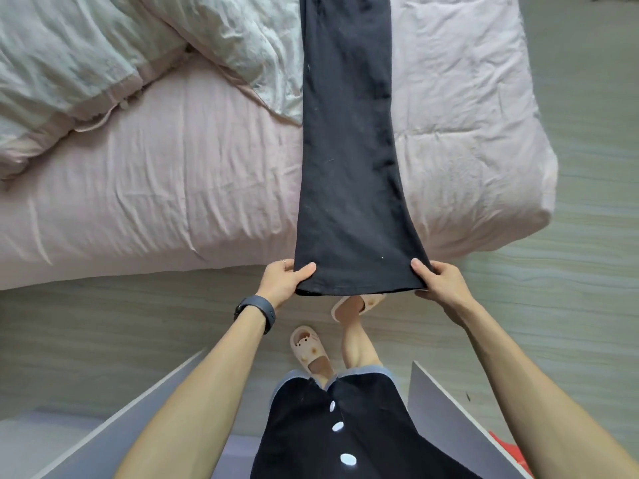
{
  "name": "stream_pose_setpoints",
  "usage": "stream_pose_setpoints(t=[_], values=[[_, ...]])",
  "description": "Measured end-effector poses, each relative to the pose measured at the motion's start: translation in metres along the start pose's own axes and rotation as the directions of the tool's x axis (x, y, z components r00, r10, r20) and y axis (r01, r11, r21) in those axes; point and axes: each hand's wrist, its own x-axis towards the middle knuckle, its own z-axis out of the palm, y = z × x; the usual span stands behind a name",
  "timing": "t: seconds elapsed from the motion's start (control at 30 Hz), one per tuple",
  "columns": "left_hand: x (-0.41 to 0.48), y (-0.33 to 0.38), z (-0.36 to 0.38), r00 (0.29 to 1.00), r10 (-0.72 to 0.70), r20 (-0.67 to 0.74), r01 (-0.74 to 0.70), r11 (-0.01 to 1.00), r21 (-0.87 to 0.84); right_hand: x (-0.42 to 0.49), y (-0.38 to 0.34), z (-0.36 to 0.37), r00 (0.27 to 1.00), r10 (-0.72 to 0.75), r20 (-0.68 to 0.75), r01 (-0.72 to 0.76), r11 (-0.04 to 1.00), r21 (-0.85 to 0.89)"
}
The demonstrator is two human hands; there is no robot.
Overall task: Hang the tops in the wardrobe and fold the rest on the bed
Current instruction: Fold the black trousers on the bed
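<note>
A pair of black trousers (349, 160) lies stretched lengthwise across the pink bed (166, 188), legs laid together, the flared hem hanging just past the bed's near edge. My left hand (285, 280) pinches the hem's left corner, thumb on top. My right hand (437, 280) pinches the right corner the same way. The waist end runs out of view at the top.
A crumpled pale green duvet (138, 50) covers the bed's far left part, touching the trousers' left side. Grey wardrobe panels (449, 420) stand at both sides of my legs. Something red (510, 451) lies at the lower right. Wooden floor (587, 305) surrounds the bed.
</note>
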Motion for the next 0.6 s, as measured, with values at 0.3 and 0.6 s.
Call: stream_pose_setpoints(t=[0.3, 0.6], values=[[-0.059, -0.008, 0.017, 0.988, -0.122, -0.09, 0.124, 0.992, 0.027, -0.05, 0.016, -0.005, 0.993, 0.095, -0.065, -0.094, 0.995, 0.015], [-0.129, -0.002, 0.018, 0.969, 0.152, -0.196, -0.139, 0.987, 0.078, -0.111, 0.009, -0.009, 0.99, -0.01, -0.141, 0.039, 0.978, 0.204]])
